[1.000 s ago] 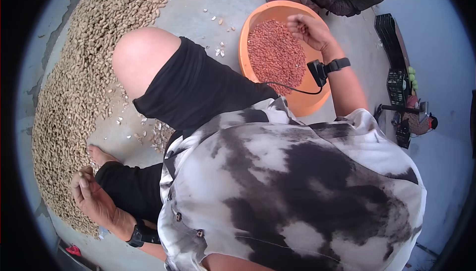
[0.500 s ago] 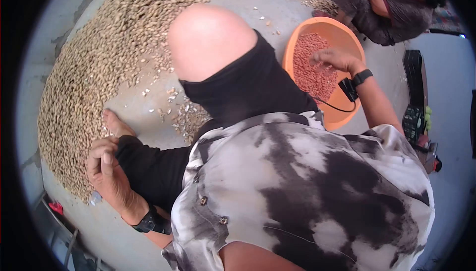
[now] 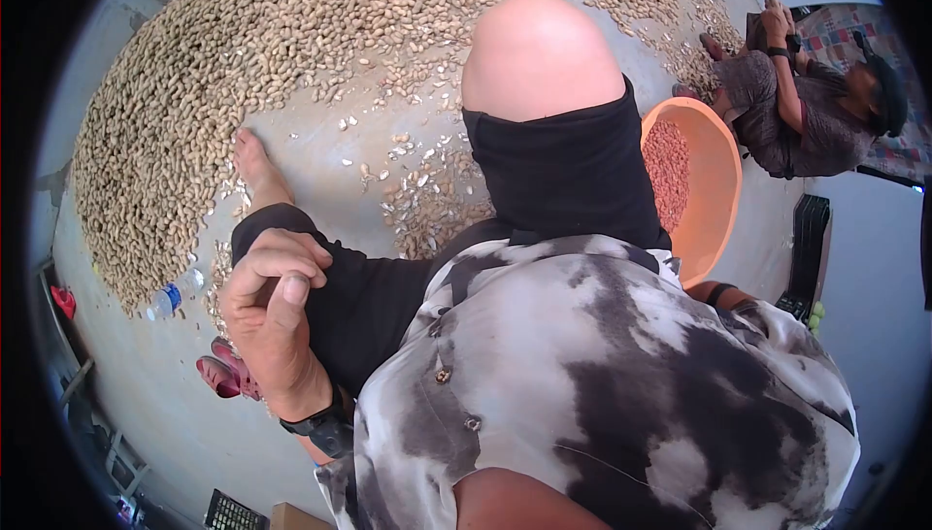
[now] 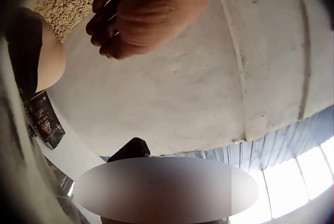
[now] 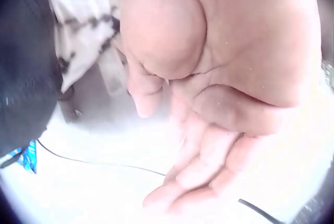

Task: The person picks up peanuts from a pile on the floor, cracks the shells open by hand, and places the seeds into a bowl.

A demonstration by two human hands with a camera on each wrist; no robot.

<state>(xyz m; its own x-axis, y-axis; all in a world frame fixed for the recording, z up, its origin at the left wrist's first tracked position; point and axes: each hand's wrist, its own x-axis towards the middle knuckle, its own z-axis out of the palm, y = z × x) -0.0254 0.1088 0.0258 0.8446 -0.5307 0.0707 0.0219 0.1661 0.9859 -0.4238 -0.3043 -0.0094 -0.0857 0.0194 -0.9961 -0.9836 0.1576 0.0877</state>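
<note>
My left hand (image 3: 282, 316) hovers over the black trouser leg (image 3: 354, 312), its fingers loosely curled and no object showing in it. The left wrist view shows that hand (image 4: 151, 15) against a pale wall. My right hand is hidden by the shirt in the head view, where only the strap (image 3: 718, 293) on its wrist appears. Seen from the right wrist, this hand (image 5: 224, 78) hangs with a bare palm and relaxed fingers. Beyond the raised knee (image 3: 544, 54), an orange basin (image 3: 716, 229) contains reddish shelled peanuts (image 3: 667, 176).
A big heap of unshelled peanuts (image 3: 194, 113) spreads across the floor, with scattered shells (image 3: 432, 205) near the legs. A plastic bottle (image 3: 173, 297) and pink clogs (image 3: 225, 373) lie at left. Another person (image 3: 806, 113) sits beyond the basin. A black crate (image 3: 233, 511) stands below.
The head view has swung, so the scene shifts. My right hand has left its place over the basin and gone behind the shirt. My left hand stays loosely curled above the leg.
</note>
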